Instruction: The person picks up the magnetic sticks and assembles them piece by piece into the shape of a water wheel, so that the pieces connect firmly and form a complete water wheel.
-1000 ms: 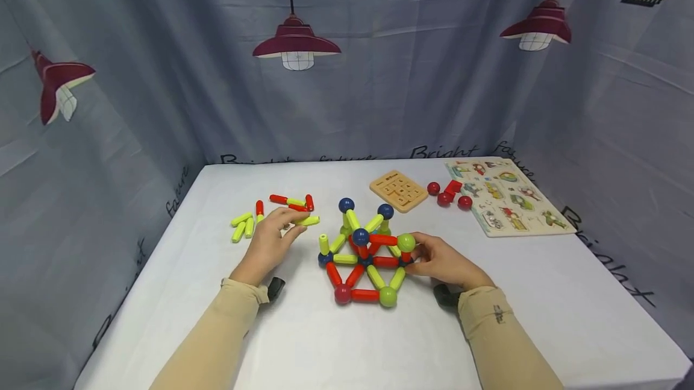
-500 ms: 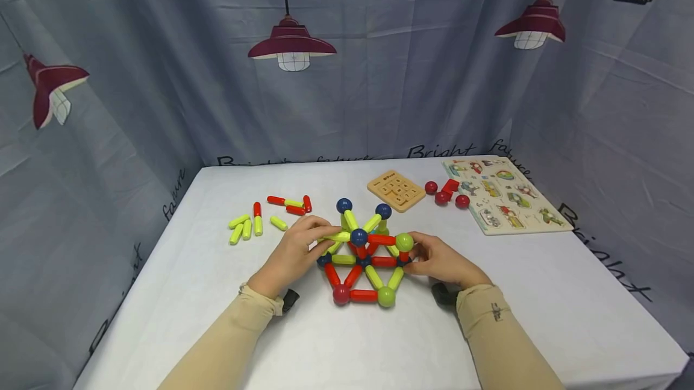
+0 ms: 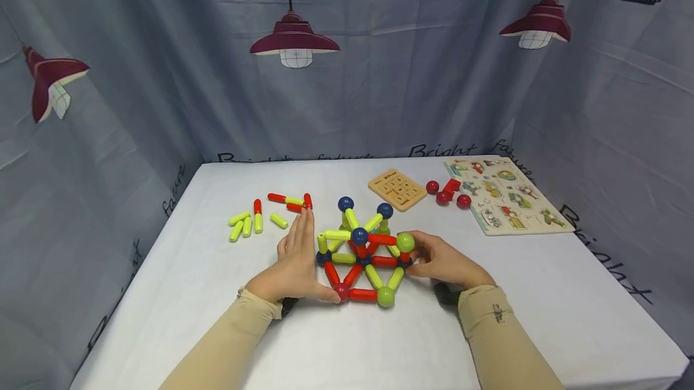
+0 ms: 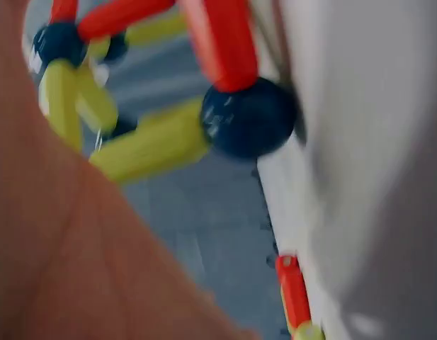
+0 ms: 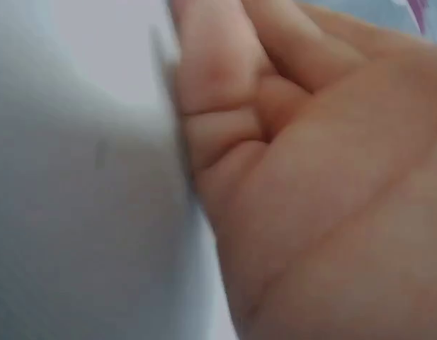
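Note:
A magnetic stick-and-ball structure (image 3: 384, 261) stands mid-table, with red and yellow-green rods joined by dark blue, red and green balls. Along its left side my left hand (image 3: 293, 266) stretches its fingers straight, the thumb by the red ball (image 3: 341, 291) at the front corner. A yellow-green rod (image 3: 338, 235) bridges the upright left rod and the raised blue ball (image 3: 359, 236). My right hand (image 3: 447, 261) curls its fingers at the right corner, holding the structure there; its fingertips are partly hidden. The left wrist view shows a dark blue ball (image 4: 250, 118) beyond the palm.
Loose yellow-green rods (image 3: 236, 232) and red rods (image 3: 276, 198) lie at the back left. A wooden number puzzle (image 3: 398, 190) sits behind the structure. Red balls (image 3: 463, 201) and red pieces (image 3: 452, 185) lie near a picture board (image 3: 509, 197) at the back right.
My left hand carried a yellow-green rod rightward to the structure, where it now sits at the upper left. It let go, and its fingers straightened. My right hand stayed put.

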Motion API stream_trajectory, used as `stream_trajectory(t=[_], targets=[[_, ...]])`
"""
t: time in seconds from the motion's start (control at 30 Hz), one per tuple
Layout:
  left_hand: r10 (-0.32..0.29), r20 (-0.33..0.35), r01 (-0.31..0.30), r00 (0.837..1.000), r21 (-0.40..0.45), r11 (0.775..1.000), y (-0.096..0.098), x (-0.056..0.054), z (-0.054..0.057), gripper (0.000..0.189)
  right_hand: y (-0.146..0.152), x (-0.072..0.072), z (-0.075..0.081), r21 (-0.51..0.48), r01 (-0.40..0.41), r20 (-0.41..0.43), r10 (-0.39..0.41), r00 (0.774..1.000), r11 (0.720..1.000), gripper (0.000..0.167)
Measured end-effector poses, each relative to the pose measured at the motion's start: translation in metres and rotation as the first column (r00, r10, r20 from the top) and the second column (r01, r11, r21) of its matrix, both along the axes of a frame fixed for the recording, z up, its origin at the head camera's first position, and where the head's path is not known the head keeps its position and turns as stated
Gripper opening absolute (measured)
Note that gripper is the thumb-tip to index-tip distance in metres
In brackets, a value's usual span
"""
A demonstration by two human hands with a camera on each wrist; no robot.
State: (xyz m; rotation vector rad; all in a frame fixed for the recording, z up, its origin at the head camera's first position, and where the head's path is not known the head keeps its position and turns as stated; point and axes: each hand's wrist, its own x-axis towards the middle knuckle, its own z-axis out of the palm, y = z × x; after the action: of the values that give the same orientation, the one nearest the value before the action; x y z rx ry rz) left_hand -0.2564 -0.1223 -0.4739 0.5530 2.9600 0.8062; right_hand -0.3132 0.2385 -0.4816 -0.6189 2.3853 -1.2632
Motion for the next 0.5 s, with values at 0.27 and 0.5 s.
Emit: stream_trajectory(t=[0.27,0.5], targets=[[0.010,0.149,-0.014,0.989,0.030,0.999,-0.013,-0.004,-0.001,0.160,0.001,-0.001,0.000,-0.078,0.063,0.037,-0.060,0.997,0.995,0.066],[0.012,0.147,-0.014,0.989,0.011,1.000,-0.026,-0.010,0.000,0.119,-0.001,-0.002,0.002,-0.071,-0.005,0.028,0.007,1.000,0.997,0.052]])
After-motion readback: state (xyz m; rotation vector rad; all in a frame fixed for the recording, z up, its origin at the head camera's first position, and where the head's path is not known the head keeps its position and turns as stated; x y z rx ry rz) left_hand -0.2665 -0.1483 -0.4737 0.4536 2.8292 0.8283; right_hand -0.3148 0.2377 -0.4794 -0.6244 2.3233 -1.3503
